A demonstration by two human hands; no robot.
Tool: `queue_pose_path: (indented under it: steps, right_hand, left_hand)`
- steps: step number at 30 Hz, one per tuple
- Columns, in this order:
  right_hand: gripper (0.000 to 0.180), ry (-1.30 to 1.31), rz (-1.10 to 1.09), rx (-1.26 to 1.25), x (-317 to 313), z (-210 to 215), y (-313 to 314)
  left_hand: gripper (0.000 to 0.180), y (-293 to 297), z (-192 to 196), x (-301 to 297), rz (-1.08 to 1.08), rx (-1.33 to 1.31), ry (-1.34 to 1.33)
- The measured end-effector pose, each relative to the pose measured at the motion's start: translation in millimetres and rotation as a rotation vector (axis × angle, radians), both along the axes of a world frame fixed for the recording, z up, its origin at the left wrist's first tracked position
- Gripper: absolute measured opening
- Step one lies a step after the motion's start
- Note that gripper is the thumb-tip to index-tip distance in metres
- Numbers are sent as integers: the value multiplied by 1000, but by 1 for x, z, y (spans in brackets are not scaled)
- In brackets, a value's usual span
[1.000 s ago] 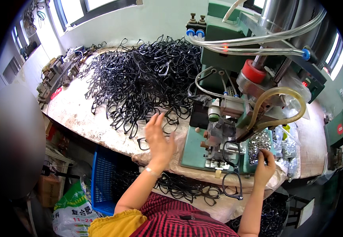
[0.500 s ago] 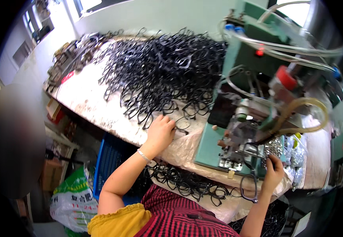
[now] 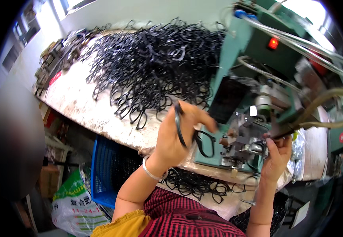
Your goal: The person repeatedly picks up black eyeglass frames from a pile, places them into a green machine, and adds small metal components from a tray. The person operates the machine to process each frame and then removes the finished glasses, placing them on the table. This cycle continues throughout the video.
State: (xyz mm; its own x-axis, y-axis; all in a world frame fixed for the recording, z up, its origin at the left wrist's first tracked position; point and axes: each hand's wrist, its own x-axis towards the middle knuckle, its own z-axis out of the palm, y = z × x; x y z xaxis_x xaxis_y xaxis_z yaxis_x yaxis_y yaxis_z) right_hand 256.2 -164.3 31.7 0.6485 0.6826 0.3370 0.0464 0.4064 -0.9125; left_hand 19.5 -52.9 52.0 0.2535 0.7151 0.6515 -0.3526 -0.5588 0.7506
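My left hand is raised off the table, blurred by motion, with its fingers closed round a black eyeglass frame. One rim shows past the fingers, and a dark curved part crosses the back of the hand. My right hand is at the front of the green bench machine. Its thumb and fingers come together beside the metal fixture, and what they pinch is hidden. Just left of that wrist hangs a thin, blurred eyeglass rim; I cannot tell whether the hand holds it.
A large heap of black eyeglass frames covers the back of the table. More frames lie along the near edge. Metal parts sit far left. A blue crate and a white-green sack stand below. Hoses arch over the machine.
My left hand has come up from the heap's near edge and moved right, now carrying an eyeglass frame. My right hand has moved up to the machine's fixture. The view has shifted slightly.
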Motion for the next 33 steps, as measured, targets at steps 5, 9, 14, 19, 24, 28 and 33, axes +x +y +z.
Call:
queue_pose_path:
  steps: [5, 9, 14, 19, 24, 28, 33]
  right_hand:
    - [53, 209, 122, 92, -14, 13, -2]
    - [57, 119, 142, -34, -18, 31, -22]
    - [41, -787, -181, -334, 35, 6, -63]
    - [18, -1032, -569, -638, 85, -63, -59]
    - [15, -864, -573, -521, 96, -49, -44]
    - [14, -642, -459, -568, 98, -63, -41]
    - [13, -520, -442, -415, 109, -73, -55]
  left_hand:
    - [26, -7, 71, 52, 15, 576, 167]
    - [40, -31, 76, 64, -111, 63, 52]
    - [42, -72, 33, 39, -654, -299, 301]
    - [31, -96, -1, 83, -1132, -1057, 74]
    - [40, -86, -6, 98, -1227, -1353, -57]
    - [40, -88, -2, 93, -1123, -1400, -52]
    - [39, -90, -6, 98, -1136, -1349, -30]
